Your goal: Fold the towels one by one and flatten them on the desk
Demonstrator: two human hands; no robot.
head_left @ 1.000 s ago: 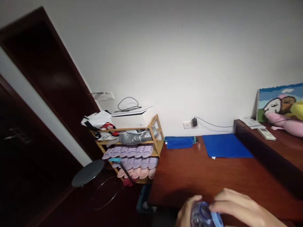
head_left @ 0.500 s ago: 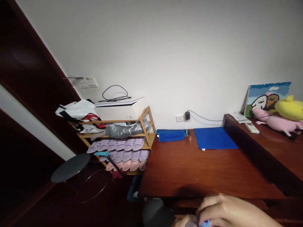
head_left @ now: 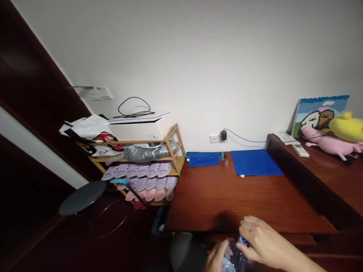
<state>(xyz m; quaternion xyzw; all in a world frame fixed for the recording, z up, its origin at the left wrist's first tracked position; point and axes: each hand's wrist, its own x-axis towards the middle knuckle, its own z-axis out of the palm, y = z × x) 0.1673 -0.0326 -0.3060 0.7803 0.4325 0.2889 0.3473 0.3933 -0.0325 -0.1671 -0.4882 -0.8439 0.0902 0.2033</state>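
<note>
At the bottom of the head view, a clear plastic bottle point(head_left: 236, 260) is held in front of the table's near edge. My left hand point(head_left: 217, 257) is wrapped round the bottle's body, its lower part cut off by the frame. From the right, my right hand point(head_left: 257, 238) closes over the top of the bottle, with thumb and fingers on the blue cap point(head_left: 243, 241). Only part of the cap shows between the fingers. Whether it is still screwed on tight I cannot tell.
Behind the hands stands a brown wooden table point(head_left: 221, 200) with folded blue cloths point(head_left: 204, 159) and a flat blue cloth point(head_left: 256, 162). Left are a slipper rack point(head_left: 179, 166) and a round stool point(head_left: 82, 198). A side cabinet with plush toys point(head_left: 326, 143) stands right.
Both hands and the bottle have come up further into view. More of the bottle and of my left hand shows. The camera has shifted slightly.
</note>
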